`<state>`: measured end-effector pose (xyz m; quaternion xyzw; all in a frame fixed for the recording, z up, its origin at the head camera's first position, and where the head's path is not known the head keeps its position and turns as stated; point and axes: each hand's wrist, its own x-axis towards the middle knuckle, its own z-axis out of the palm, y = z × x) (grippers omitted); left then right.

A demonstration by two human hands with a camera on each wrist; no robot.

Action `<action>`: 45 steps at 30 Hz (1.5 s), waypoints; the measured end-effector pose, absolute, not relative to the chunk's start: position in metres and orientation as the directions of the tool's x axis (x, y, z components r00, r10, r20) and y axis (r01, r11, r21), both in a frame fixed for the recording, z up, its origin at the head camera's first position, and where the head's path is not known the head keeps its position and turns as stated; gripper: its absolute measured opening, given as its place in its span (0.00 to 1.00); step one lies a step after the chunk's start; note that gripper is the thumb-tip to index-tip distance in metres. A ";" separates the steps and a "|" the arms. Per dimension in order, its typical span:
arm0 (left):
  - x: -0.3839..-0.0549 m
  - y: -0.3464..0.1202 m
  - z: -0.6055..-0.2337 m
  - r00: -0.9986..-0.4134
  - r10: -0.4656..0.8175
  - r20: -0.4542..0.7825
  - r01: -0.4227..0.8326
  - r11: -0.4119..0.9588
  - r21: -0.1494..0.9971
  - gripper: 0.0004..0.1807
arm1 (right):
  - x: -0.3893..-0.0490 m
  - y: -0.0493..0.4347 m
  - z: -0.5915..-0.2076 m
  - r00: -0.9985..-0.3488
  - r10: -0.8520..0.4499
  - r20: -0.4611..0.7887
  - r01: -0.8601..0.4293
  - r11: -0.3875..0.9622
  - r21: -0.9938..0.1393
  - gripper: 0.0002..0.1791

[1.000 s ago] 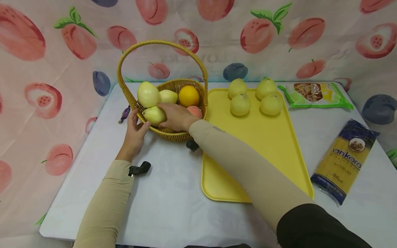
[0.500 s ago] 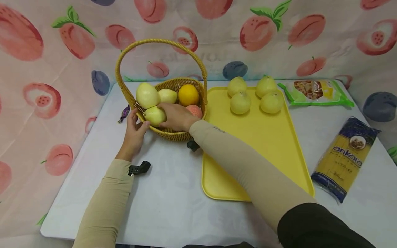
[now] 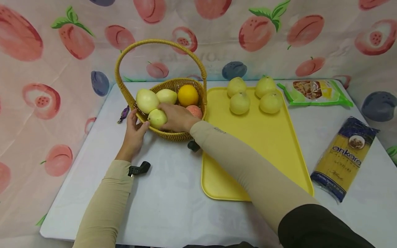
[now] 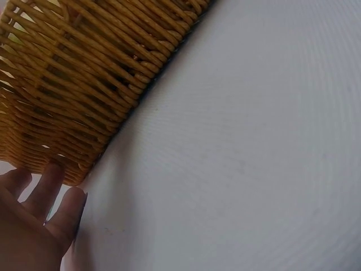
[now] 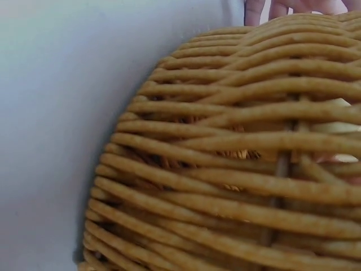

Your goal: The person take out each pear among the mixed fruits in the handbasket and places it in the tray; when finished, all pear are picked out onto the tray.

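In the head view my right hand [image 3: 176, 117] reaches into the wicker basket [image 3: 175, 136] and grips a greenish-yellow pear [image 3: 156, 119] at its front left, thumb and index finger on either side of it. My left hand [image 3: 133, 136] touches the basket's left end from outside, thumb at the front rim. In the left wrist view, its fingers [image 4: 48, 189] lie fairly straight against the weave. Beside the pear sit a large pale-yellow fruit [image 3: 147, 101], another pale fruit [image 3: 166, 96], an orange [image 3: 188, 95] and a pink round fruit [image 3: 194, 111]. The right wrist view shows mostly weave [image 5: 225, 147].
A yellow tray [image 3: 273, 144] right of the basket bears several pale-yellow round fruits [image 3: 240, 103] at its back. Farther right are a green-edged packet [image 3: 314, 93] and an "ankara" pasta bag [image 3: 345, 158]. A purple-wrapped candy [image 3: 124, 114] lies left of the basket, whose handle [image 3: 161, 42] arches overhead.
Within the basket, the pear in my right hand has turned and shifted slightly right and toward me. The large pale fruit beside it sits lower. My left hand stays at the basket's end.
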<state>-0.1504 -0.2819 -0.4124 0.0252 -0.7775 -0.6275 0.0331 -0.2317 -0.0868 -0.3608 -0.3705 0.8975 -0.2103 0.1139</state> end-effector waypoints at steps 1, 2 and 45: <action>-0.150 -0.282 -0.412 -0.997 -0.080 0.022 0.005 0.210 0.978 0.42 | -0.232 -0.087 -0.361 -0.696 -0.717 -0.043 -0.623 0.633 -0.460 0.38; -0.150 -0.282 -0.412 -0.997 -0.080 0.021 0.004 0.212 0.977 0.42 | -0.232 -0.087 -0.361 -0.694 -0.719 -0.040 -0.627 0.630 -0.458 0.38; -0.150 -0.280 -0.412 -0.997 -0.079 0.007 -0.010 0.209 0.978 0.41 | -0.224 -0.034 -0.318 -0.677 -0.735 -0.033 -0.564 0.547 -0.618 0.46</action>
